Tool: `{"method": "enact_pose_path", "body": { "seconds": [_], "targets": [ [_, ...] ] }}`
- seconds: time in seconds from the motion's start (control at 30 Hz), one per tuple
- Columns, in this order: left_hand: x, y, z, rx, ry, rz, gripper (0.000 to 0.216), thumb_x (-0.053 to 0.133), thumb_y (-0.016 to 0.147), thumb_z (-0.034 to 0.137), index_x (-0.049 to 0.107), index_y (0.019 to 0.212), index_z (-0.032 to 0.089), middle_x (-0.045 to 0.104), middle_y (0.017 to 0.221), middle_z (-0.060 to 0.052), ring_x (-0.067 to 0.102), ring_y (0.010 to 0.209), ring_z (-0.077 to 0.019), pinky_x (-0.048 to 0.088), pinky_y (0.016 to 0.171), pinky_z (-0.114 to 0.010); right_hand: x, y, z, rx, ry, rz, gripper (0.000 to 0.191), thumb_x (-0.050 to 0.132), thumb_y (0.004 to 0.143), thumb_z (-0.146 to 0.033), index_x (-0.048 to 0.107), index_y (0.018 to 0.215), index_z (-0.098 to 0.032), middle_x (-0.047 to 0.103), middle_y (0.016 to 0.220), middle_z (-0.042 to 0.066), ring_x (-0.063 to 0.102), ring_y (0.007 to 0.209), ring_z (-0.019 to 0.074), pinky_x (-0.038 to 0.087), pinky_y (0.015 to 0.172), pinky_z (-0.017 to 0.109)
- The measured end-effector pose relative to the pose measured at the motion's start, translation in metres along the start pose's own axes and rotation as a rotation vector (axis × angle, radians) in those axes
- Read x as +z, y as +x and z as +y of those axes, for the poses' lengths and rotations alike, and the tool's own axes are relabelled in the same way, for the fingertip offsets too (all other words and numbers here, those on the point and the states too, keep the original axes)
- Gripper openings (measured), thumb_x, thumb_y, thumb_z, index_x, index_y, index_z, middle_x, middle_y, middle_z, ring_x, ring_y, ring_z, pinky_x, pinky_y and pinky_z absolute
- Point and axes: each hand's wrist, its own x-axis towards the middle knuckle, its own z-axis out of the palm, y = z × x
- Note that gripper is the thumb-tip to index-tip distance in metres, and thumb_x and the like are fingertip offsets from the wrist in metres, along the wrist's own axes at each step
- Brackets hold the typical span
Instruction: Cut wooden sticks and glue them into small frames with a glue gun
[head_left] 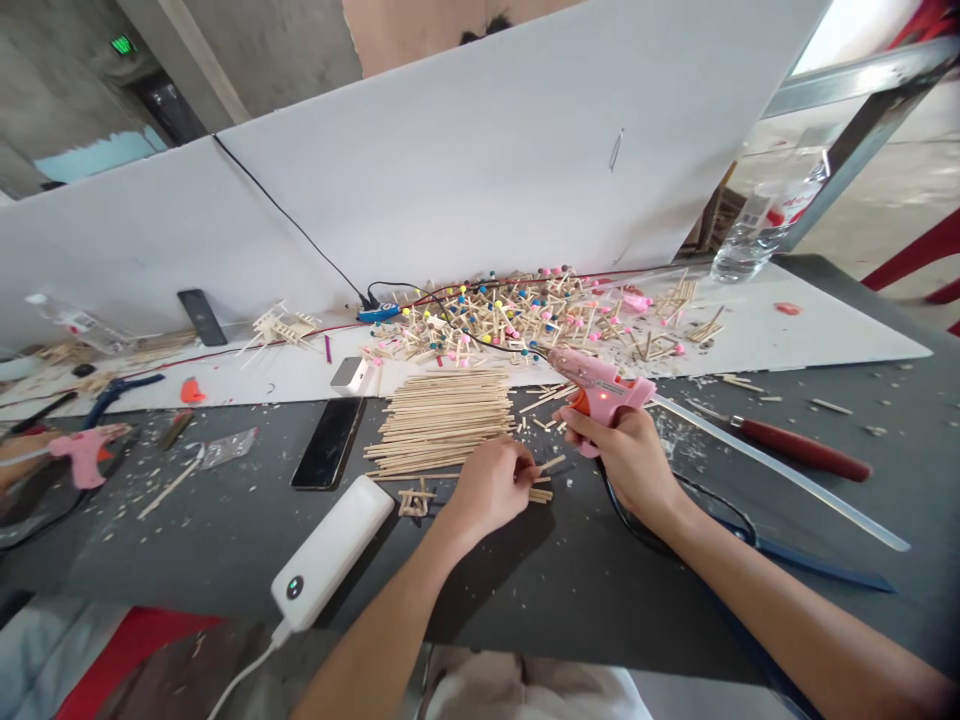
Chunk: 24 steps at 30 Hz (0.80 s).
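Fingers (517,468) of the left hand (487,490) are pinched together on a short wooden stick (553,463), above the dark desk (525,600). Right fingers (589,425) of the right hand (626,470) are clamped around the handle of a pink glue gun (600,385), its nozzle pointing up and left, clear of the left hand. A neat stack of wooden sticks (439,420) lies just beyond the left hand, with a small stick assembly (416,502) beside it. A white power bank (330,550) and a black phone (328,443) lie left of the stack. Farther back, a heap of sticks with colored tips (510,320) sits on a white board (825,335). A clear glue stick (780,470) and a red-handled tool (802,450) lie right of the glue gun. At far left, a second pink glue gun (86,452) lies beside another person's hand (22,460).
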Motion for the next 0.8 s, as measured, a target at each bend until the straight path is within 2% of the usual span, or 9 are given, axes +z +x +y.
{"method": "enact_pose_path", "body": {
  "seconds": [0.1, 0.17, 0.27, 0.37, 0.5, 0.63, 0.8],
  "targets": [
    [-0.0048, -0.0003, 0.0006, -0.037, -0.161, 0.086, 0.015, 0.060, 0.088, 0.023, 0.065, 0.076, 0.017, 0.062, 0.069, -0.002, 0.054, 0.063, -0.0154, 0.035, 0.060, -0.026, -0.0020, 0.0013, 0.0024, -0.058, 0.012, 0.019, 0.034, 0.078, 0.075, -0.047, 0.066, 0.087, -0.018, 0.067, 0.074, 0.004, 0.054, 0.057, 0.0134, 0.039, 0.051, 0.026],
    [-0.0073, -0.0007, 0.0014, -0.058, -0.283, 0.122, 0.018, 0.058, 0.091, 0.030, 0.062, 0.079, 0.017, 0.056, 0.065, 0.000, 0.050, 0.059, -0.0135, 0.033, 0.057, -0.025, -0.0023, 0.0017, 0.0046, -0.065, 0.009, 0.037, 0.033, 0.078, 0.076, -0.047, 0.066, 0.087, -0.018, 0.066, 0.072, 0.003, 0.054, 0.058, 0.0135, 0.039, 0.051, 0.026],
    [-0.0093, -0.0017, 0.0037, -0.055, -0.400, 0.133, 0.024, 0.054, 0.094, 0.037, 0.058, 0.081, 0.017, 0.050, 0.063, 0.003, 0.045, 0.057, -0.0120, 0.030, 0.056, -0.024, -0.0002, 0.0000, 0.0054, -0.021, 0.036, 0.038, 0.038, 0.084, 0.068, -0.044, 0.067, 0.090, -0.017, 0.063, 0.067, 0.001, 0.053, 0.056, 0.0131, 0.038, 0.049, 0.025],
    [-0.0094, -0.0032, 0.0066, -0.031, -0.424, 0.134, 0.027, 0.053, 0.095, 0.038, 0.055, 0.079, 0.017, 0.046, 0.062, 0.003, 0.042, 0.056, -0.0113, 0.029, 0.055, -0.024, 0.0030, -0.0031, 0.0031, 0.007, 0.069, 0.002, 0.043, 0.089, 0.062, -0.042, 0.067, 0.089, -0.017, 0.062, 0.066, -0.001, 0.052, 0.055, 0.0120, 0.039, 0.048, 0.025],
    [-0.0079, -0.0052, 0.0095, 0.065, -0.360, 0.150, 0.023, 0.053, 0.095, 0.032, 0.056, 0.078, 0.017, 0.053, 0.068, 0.000, 0.046, 0.061, -0.0120, 0.031, 0.057, -0.024, 0.0054, -0.0055, 0.0001, 0.013, 0.088, -0.005, 0.044, 0.090, 0.058, -0.042, 0.066, 0.085, -0.016, 0.061, 0.065, -0.001, 0.052, 0.055, 0.0119, 0.039, 0.048, 0.024],
    [-0.0077, -0.0060, 0.0097, 0.133, -0.310, 0.177, 0.022, 0.054, 0.095, 0.031, 0.058, 0.080, 0.017, 0.057, 0.072, -0.001, 0.049, 0.062, -0.0123, 0.034, 0.058, -0.024, 0.0045, -0.0049, -0.0013, 0.017, 0.062, -0.039, 0.041, 0.088, 0.063, -0.042, 0.066, 0.085, -0.016, 0.058, 0.060, -0.002, 0.049, 0.053, 0.0112, 0.036, 0.047, 0.024],
    [-0.0107, -0.0051, 0.0036, 0.269, -0.354, 0.146, 0.023, 0.057, 0.096, 0.038, 0.064, 0.101, 0.017, 0.064, 0.090, -0.005, 0.057, 0.066, -0.0123, 0.041, 0.060, -0.023, -0.0006, -0.0022, -0.0017, 0.024, 0.131, -0.082, 0.033, 0.084, 0.069, -0.038, 0.065, 0.083, -0.016, 0.055, 0.058, -0.003, 0.045, 0.052, 0.0096, 0.034, 0.047, 0.023]
  ]
}}
